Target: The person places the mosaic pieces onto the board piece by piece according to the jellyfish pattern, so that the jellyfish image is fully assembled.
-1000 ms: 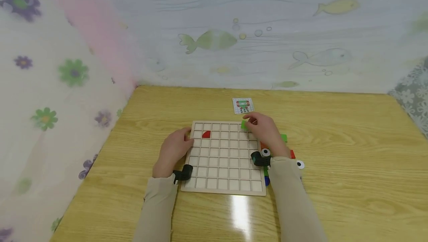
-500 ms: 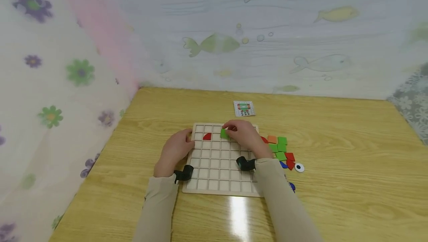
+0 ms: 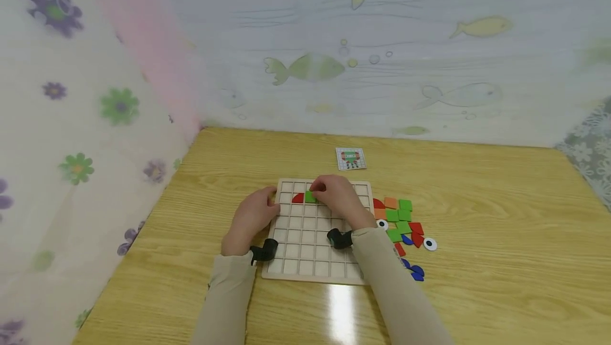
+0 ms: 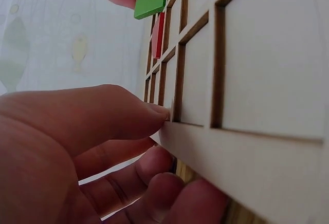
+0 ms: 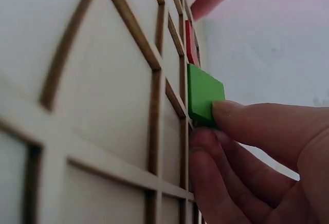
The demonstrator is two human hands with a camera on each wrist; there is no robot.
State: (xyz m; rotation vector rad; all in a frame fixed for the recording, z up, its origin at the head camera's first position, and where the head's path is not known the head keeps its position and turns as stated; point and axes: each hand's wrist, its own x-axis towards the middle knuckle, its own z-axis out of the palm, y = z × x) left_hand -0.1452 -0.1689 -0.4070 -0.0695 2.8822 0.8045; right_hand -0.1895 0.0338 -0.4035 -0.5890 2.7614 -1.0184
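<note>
A wooden grid board (image 3: 315,280) lies on the table with a red quarter-round piece (image 3: 298,197) in its second row. My right hand (image 3: 338,196) pinches a green square (image 3: 310,197) just right of the red piece. In the right wrist view the thumb and fingers hold the green square (image 5: 204,93) at its edge, tilted over the grid. My left hand (image 3: 253,217) grips the board's left edge; in the left wrist view its thumb (image 4: 131,113) lies on the rim, with the fingers curled at the edge below.
Right of the board lie loose pieces: green squares (image 3: 405,205), orange squares (image 3: 390,203), red pieces (image 3: 416,228), blue pieces (image 3: 417,270) and white eye discs (image 3: 430,244). A picture card (image 3: 350,159) lies behind the board. Patterned walls stand at the left and back.
My right hand has moved left across the board with the green square, from the upper right to beside the red piece. The left hand keeps its hold on the board's edge.
</note>
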